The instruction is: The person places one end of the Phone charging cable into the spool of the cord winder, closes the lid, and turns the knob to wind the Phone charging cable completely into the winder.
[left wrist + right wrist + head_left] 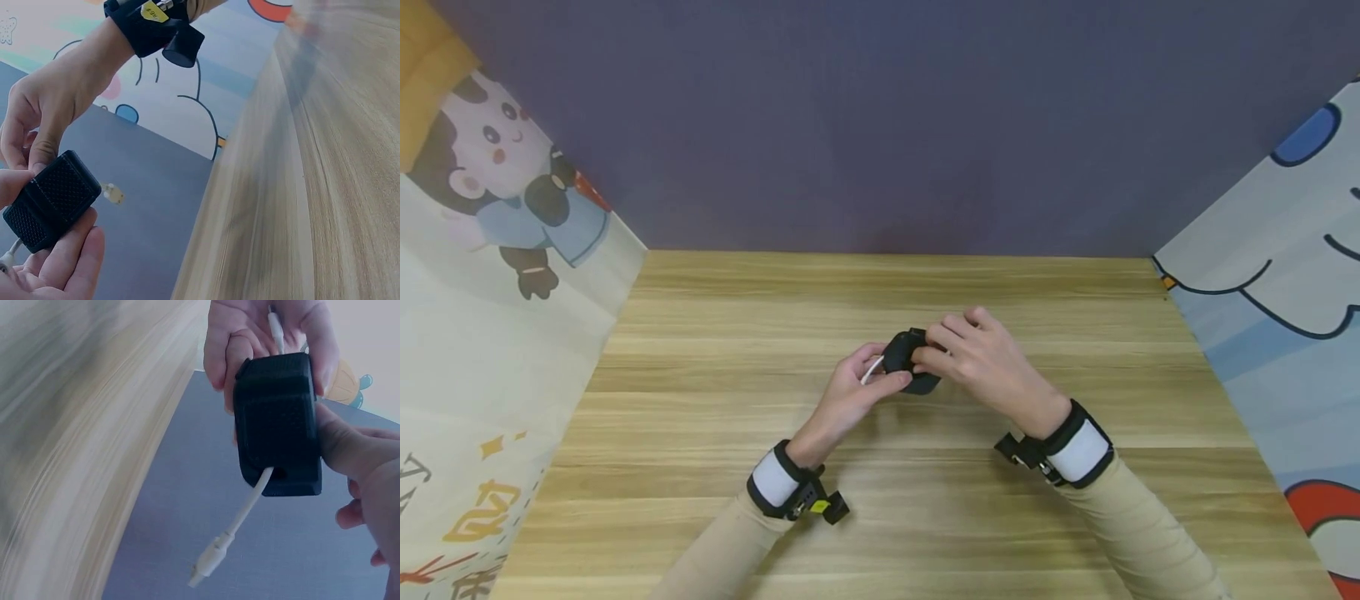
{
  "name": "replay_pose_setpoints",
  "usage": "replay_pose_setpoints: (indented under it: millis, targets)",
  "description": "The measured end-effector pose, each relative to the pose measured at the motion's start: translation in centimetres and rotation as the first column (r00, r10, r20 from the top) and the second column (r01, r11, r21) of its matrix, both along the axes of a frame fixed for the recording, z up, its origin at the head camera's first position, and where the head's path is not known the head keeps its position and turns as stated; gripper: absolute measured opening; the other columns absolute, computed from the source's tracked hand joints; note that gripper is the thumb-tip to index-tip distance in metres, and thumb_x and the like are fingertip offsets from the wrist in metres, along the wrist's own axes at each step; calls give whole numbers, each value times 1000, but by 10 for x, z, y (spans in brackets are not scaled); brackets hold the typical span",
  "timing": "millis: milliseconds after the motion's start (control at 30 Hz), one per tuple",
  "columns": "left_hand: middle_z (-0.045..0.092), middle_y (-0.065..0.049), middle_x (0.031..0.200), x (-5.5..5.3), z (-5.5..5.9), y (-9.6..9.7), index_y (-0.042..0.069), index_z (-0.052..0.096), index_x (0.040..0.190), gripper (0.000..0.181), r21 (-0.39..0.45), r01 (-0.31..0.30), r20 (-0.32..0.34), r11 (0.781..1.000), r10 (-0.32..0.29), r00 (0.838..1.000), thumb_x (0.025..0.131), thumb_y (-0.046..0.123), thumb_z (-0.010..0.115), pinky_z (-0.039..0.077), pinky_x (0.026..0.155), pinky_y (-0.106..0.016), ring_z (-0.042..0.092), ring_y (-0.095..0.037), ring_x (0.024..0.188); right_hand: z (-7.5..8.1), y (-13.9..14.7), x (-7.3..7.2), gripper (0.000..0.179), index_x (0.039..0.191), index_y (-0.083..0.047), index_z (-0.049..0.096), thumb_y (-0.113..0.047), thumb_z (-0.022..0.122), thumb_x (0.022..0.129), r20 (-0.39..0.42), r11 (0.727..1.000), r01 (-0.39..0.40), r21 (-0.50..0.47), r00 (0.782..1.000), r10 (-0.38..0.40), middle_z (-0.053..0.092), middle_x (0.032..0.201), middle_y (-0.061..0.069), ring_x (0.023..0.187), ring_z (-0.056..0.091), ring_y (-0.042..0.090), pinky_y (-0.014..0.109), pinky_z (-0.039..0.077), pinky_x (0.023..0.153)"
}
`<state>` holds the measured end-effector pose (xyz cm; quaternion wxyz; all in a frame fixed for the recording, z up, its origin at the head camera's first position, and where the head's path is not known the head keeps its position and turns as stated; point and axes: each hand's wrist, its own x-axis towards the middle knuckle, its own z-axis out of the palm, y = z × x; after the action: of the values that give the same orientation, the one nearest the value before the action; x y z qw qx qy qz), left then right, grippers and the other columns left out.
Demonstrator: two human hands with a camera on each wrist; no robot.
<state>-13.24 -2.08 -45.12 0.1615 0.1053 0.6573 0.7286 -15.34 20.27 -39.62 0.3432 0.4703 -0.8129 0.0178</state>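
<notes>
A small black boxy case [898, 353] is up between the two hands, above the table. Its textured faces show in the left wrist view, and a white cable [249, 501] runs out of it at both ends. One end carries a light USB-type plug [209, 559] that hangs free; the other end lies by the left palm. My left hand [852, 387] grips the case between thumb and fingers. From the other side, my right hand [983, 363] has its thumb against the case's side, fingers curled; part of that contact is hidden.
A wood-grain table [737, 333] lies beneath the hands. A dark blue-grey panel [880, 125] stands at its back edge, with cartoon-printed walls to the left [550, 333] and right [1240, 350]. Both wrists wear black straps with small cameras.
</notes>
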Motion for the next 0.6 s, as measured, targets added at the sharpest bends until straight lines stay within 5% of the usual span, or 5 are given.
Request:
replay_pose_setpoints:
  millis: [600]
  targets:
    - [65,-16,136,4,0,4,2,58,137,46,27,-74,19,997,74,997,95,13,73,55,99,-31,67,-25,119,-13,-7,7,18,90,-13,78,-30,78,92,31,990,74,-122,997,-71,64,86,1,81,58,22,39,42,73]
